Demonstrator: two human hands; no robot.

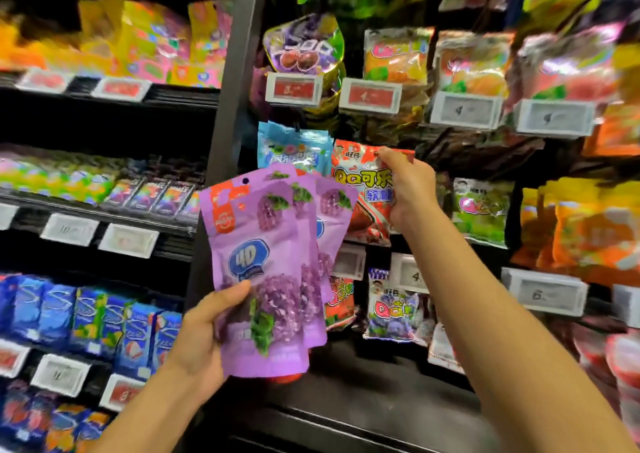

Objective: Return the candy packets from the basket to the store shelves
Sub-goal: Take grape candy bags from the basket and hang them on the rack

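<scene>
The purple candy packets (263, 262) are flat, glossy plastic pouches printed with clusters of grapes, a blue badge in the middle and an orange patch at the top corner; about three of them are fanned out, overlapping, with a small round hang hole at the top of the front one. The left hand (202, 335) grips them by their lower left edge, thumb pressed across the front, and holds them up in front of the dark upright post (232, 82) of the store shelves. Just to their right, the right hand (408, 189) pinches a red and white candy packet (363, 193) by its right edge at the hanging rack; this one is crinkled shiny film with big yellow lettering. A light blue packet (291, 147) hangs beside it, and more shiny bags of orange, green and pink hang further right. White-framed price tags (370, 96) sit below the rows, and the shelves on the left carry blue cartons (86, 317).
</scene>
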